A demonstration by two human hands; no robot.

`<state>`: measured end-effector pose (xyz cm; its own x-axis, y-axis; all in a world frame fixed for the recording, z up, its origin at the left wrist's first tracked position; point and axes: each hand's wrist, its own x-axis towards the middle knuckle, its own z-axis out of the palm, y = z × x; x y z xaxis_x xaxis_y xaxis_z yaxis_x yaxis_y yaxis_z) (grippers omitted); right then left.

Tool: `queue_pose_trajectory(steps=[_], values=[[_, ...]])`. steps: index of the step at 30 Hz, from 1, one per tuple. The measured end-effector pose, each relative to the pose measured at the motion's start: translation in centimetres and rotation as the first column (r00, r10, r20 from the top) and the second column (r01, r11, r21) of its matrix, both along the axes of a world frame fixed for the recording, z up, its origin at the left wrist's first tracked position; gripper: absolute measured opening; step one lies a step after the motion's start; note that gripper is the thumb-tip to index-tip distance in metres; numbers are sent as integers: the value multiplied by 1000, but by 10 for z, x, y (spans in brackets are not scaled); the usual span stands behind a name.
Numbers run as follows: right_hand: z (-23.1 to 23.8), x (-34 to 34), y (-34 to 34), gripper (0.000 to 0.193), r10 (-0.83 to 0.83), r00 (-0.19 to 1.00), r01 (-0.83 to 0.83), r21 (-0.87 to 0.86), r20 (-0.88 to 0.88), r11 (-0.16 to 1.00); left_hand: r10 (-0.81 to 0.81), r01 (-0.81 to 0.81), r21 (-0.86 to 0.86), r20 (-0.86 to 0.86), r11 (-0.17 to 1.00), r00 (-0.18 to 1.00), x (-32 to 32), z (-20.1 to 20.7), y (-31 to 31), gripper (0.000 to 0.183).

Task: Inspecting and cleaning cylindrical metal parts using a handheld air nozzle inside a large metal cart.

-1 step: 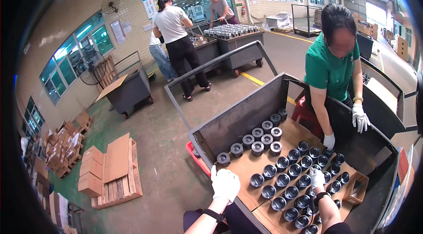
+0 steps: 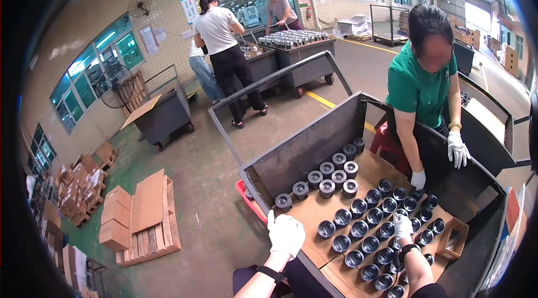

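Note:
My left hand (image 2: 287, 235), in a white glove, is closed over the near rim of a dark metal cart (image 2: 302, 146), with its thumb pointing up beside a grey piston (image 2: 284, 202). Inside the cart, my white-gloved right hand (image 2: 403, 227) reaches down among several shiny dark pistons (image 2: 358, 229) standing hollow end up on cardboard (image 2: 314, 230). Its fingers are closed on one piston, which they mostly cover. Another group of pistons (image 2: 327, 188), solid crowns up, stands along the far left wall.
A co-worker in a green shirt (image 2: 420, 82) reaches a gloved hand (image 2: 418, 179) into the cart from the far side. A small cardboard box (image 2: 455, 241) sits at its right. Other people stand by carts (image 2: 302, 68) behind. A pallet (image 2: 154, 242) lies left.

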<state>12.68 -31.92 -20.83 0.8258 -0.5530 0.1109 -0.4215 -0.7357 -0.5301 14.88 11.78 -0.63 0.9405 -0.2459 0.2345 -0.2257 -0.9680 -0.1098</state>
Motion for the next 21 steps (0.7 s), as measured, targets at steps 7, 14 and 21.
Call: queue_pose_trajectory(steps=[7, 14, 21], values=[[10, -1, 9, 33, -11, 1000, 11, -1, -12, 1000, -19, 20, -72, 24, 997, 1000, 2, -5, 1, 28], [15, -6, 16, 32, 27, 999, -21, 144, -39, 989, -33, 38, -107, 43, 993, 999, 2, -7, 2, 28], [-1, -5, 16, 31, -18, 980, -24, 204, 200, 979, -22, 24, -96, 26, 995, 999, 0, -5, 0, 29]])
